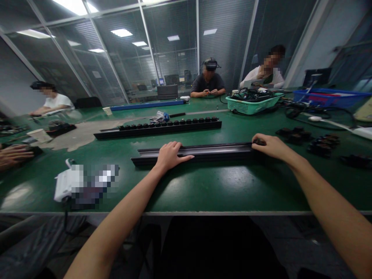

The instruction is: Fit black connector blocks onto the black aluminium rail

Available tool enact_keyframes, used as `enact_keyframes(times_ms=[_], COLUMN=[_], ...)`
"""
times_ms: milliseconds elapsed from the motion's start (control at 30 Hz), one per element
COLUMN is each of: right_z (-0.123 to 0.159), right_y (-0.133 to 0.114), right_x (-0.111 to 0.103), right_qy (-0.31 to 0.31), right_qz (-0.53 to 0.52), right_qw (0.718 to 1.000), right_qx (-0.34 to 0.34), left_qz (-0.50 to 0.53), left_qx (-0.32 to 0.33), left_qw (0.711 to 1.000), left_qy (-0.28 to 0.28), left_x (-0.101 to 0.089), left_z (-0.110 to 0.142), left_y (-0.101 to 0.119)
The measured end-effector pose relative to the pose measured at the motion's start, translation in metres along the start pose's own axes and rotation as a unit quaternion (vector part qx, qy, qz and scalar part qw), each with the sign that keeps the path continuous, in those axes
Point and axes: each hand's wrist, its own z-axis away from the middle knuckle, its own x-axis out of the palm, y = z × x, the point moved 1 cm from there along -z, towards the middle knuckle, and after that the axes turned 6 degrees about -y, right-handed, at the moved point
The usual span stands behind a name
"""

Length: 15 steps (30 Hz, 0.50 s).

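Observation:
A long black metal channel rail lies lengthwise in front of me on the green table. My left hand grips it left of its middle, fingers over the far edge and thumb along the near side. At the right end of the rail, my right hand pinches a small dark block-shaped part, whose lower side is hidden. Beyond it, a second black rail carries a row of several small black parts.
Loose black parts lie in groups at the right. Farther back stand a green basket with cables and a blue basket. A white device lies front left. Other people sit around the table; another person's hand shows at left.

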Motion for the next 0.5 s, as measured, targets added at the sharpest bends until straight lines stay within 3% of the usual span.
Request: enact_keyframes(times_ms=[500], right_z=[-0.0008], right_y=[0.0103], right_x=[0.002], right_qy=[0.01], right_qz=[0.021], right_qw=[1.0], right_qx=[-0.005], left_qz=[-0.001], left_qx=[-0.001], left_qw=[1.0], left_qy=[0.002], left_x=[0.0001], left_z=[0.0001], left_y=[-0.0002])
